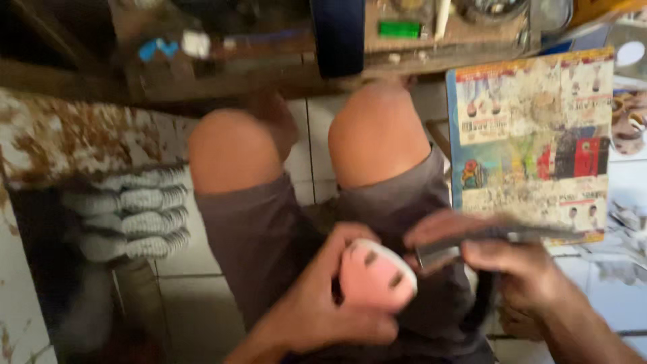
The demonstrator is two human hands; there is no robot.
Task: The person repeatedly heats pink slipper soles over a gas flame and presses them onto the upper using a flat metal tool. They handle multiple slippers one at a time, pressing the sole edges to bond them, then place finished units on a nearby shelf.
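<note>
1. The left hand (323, 303) is clenched around a small rounded pink piece (376, 275) with a pale rim and two dark slots in its face; it sits over the person's lap, just above the grey shorts (263, 236). The grip covers only the near side, with the fingers curled under and behind, so a push from the tool could roll the piece out of the palm.

2. The right hand (512, 269) is grasping a flat metal tool (472, 244), thumb on top, its end touching or almost touching the pink piece's right edge. The picture is blurred by motion, so I cannot tell whether the tip rests in a slot or only beside it.

3. Likely slip: if the tool skids off the smooth curved face, it would travel toward the left hand's fingers, which lie directly in its line. That is the main hazard as I judge it.

4. The work is held in the air above bare knees (374, 135) and not rested on the table (222, 61) ahead. Nothing braces the piece, so any hard pressure would be taken by the left wrist alone, and a dropped piece would fall to the tiled floor (195, 296).

5. A printed, colourful board (532, 141) leans just to the right, close to the right hand; a wide swing of the elbow could knock it.

6. Stacked pale soles (131, 212) sit at the left, well apart from both hands, and pose no trouble.
</note>
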